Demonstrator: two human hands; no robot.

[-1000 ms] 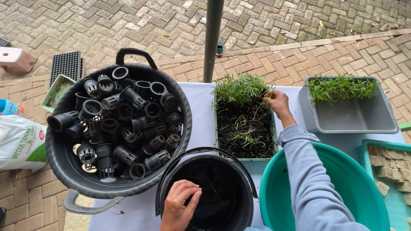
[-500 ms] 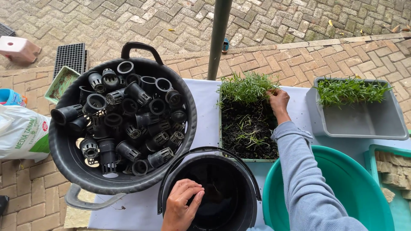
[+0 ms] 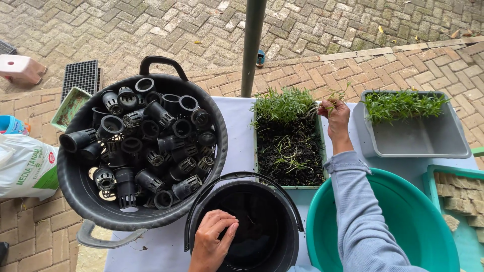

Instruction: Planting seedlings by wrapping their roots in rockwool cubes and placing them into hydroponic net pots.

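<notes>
- Step in hand, by the look of it: pulling a seedling from the green seedling tray (image 3: 289,151), the landmark here.
- Right hand (image 3: 337,117) at tray's far right corner, raised just above the rim, fingers pinched shut on a thin green seedling (image 3: 337,95); sprig tips poking out above the knuckles.
- Left hand (image 3: 212,247) near side of tray, at the rim of a black bucket (image 3: 247,226), fingers loosely curled and part open, nothing clearly held; fingertips dipping inside.
- Bucket touching or just beside tray's near edge; inside dark, contents not readable.
- Left of tray: big black tub (image 3: 141,146) full of black net pots (image 3: 151,136).
- Right of tray: grey bin (image 3: 418,136) with more sprouts at its far wall; teal basin (image 3: 383,221) near right.
- Next move likely calls for: gentle grip on the stem, roots kept whole while carrying clear of tray.
</notes>
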